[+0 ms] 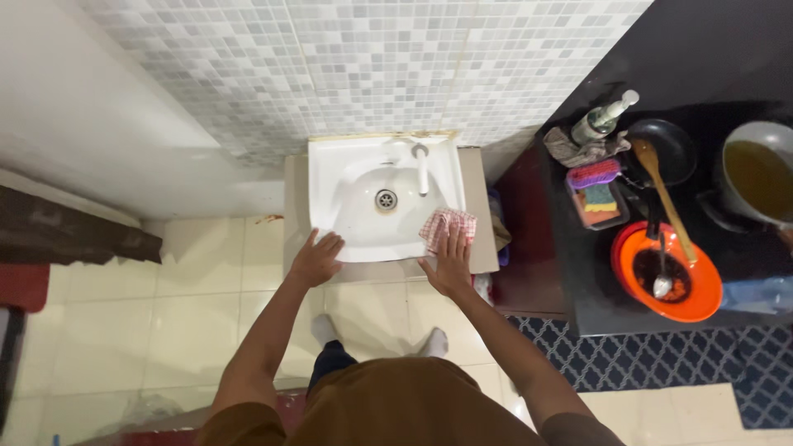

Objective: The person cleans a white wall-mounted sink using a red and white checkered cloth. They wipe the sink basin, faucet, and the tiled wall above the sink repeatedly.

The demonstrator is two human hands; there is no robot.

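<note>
A small white sink (347,169) with a white tap (422,168) and a round drain (386,199) hangs below a grey mosaic wall. My left hand (316,258) lies flat on the sink's front left rim, fingers spread, holding nothing. Flat on a red-and-white checked cloth (448,224) rests my right hand (450,263), pressing it against the front right rim.
A black counter (727,49) stands to the right with an orange bowl (700,301) holding a spoon, a black pan with a wooden spoon (663,195), a grey pot (764,173), coloured sponges (596,192) and a bottle (604,118). A dark patterned rug (644,359) lies below it.
</note>
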